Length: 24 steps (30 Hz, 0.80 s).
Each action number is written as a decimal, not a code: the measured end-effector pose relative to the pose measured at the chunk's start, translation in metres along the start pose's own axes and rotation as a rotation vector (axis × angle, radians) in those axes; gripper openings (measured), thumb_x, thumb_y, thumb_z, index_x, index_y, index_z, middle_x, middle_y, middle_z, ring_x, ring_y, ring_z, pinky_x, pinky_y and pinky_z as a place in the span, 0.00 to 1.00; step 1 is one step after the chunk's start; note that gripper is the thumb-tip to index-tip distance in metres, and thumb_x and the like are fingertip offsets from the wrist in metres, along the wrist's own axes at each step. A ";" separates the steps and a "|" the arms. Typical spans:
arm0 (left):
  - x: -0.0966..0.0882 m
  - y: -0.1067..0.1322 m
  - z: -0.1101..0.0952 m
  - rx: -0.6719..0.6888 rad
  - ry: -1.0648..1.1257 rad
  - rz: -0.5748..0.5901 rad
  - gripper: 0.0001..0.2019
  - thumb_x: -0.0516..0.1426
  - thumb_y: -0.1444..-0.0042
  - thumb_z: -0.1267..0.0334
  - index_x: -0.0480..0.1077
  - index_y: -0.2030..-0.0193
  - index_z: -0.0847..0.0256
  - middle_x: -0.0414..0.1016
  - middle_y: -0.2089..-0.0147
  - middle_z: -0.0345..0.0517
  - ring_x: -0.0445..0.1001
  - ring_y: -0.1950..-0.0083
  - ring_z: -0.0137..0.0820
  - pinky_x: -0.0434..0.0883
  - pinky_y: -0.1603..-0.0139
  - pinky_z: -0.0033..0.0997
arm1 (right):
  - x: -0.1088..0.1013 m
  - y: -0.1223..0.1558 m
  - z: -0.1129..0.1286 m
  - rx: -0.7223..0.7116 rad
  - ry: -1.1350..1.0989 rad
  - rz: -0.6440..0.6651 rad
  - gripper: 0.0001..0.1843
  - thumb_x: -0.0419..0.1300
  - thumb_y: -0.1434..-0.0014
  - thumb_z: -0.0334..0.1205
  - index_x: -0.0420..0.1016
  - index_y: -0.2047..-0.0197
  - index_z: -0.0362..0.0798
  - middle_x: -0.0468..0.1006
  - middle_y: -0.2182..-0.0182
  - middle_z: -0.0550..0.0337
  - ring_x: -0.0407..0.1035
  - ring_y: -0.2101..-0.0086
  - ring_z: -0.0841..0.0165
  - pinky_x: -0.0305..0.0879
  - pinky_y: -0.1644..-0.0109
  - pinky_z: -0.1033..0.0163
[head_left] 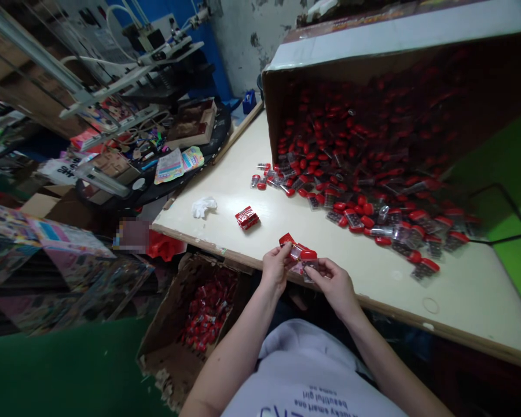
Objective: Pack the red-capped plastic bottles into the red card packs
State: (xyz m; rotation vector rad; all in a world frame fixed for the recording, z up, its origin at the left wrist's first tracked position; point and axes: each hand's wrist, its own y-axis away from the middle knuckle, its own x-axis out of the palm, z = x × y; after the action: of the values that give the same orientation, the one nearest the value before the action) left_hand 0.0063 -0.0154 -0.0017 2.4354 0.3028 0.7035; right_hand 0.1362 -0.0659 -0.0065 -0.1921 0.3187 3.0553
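Over the table's front edge, my left hand (275, 269) pinches a red and clear plastic wrapper (286, 239) between thumb and fingers. My right hand (335, 285) grips a small clear case with a red cap (309, 255) and dark pieces inside. The case touches the wrapper or is partly in it; I cannot tell which. A short stack of red wrappers (246, 218) lies on the table beyond my left hand. Many more red-capped cases (364, 214) spill from a large cardboard box (271, 116) lying on its side.
Below the table on the left, a torn cardboard box (160, 330) holds red packets. Crumpled white tissue (204, 207) and a rubber band (431, 306) lie on the white table (226, 174). A machine with a round black table (165, 188) stands at the back left.
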 end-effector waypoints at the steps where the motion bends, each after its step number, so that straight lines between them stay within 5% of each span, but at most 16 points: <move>1: 0.001 0.001 0.001 -0.007 -0.006 0.001 0.18 0.66 0.65 0.54 0.68 0.74 0.66 0.72 0.76 0.42 0.68 0.77 0.23 0.66 0.70 0.26 | 0.001 0.000 0.000 -0.001 0.005 0.002 0.15 0.60 0.48 0.49 0.73 0.62 0.48 0.79 0.67 0.58 0.72 0.69 0.65 0.67 0.64 0.63; 15: 0.003 0.016 0.011 -0.077 -0.077 0.195 0.19 0.64 0.60 0.54 0.74 0.66 0.70 0.75 0.71 0.51 0.70 0.75 0.26 0.64 0.70 0.26 | 0.004 -0.001 0.001 0.012 -0.062 0.048 0.15 0.61 0.49 0.48 0.74 0.62 0.47 0.79 0.67 0.56 0.71 0.68 0.64 0.66 0.62 0.62; 21: -0.001 0.022 -0.006 -0.109 -0.146 0.439 0.20 0.62 0.55 0.54 0.75 0.60 0.70 0.77 0.66 0.56 0.73 0.68 0.32 0.66 0.64 0.30 | -0.004 -0.001 0.011 0.202 -0.382 0.241 0.15 0.63 0.51 0.47 0.75 0.63 0.45 0.77 0.69 0.56 0.69 0.71 0.69 0.62 0.72 0.67; 24: -0.001 0.024 -0.011 -0.107 -0.188 0.445 0.21 0.62 0.55 0.55 0.75 0.59 0.69 0.77 0.67 0.54 0.71 0.70 0.30 0.65 0.65 0.29 | -0.007 -0.002 0.014 0.252 -0.449 0.303 0.15 0.63 0.51 0.47 0.76 0.64 0.44 0.77 0.68 0.55 0.68 0.72 0.70 0.61 0.73 0.68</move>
State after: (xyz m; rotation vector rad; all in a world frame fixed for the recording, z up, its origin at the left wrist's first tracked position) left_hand 0.0008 -0.0295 0.0196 2.4626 -0.3536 0.6440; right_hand 0.1412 -0.0615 0.0080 0.5968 0.7473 3.1750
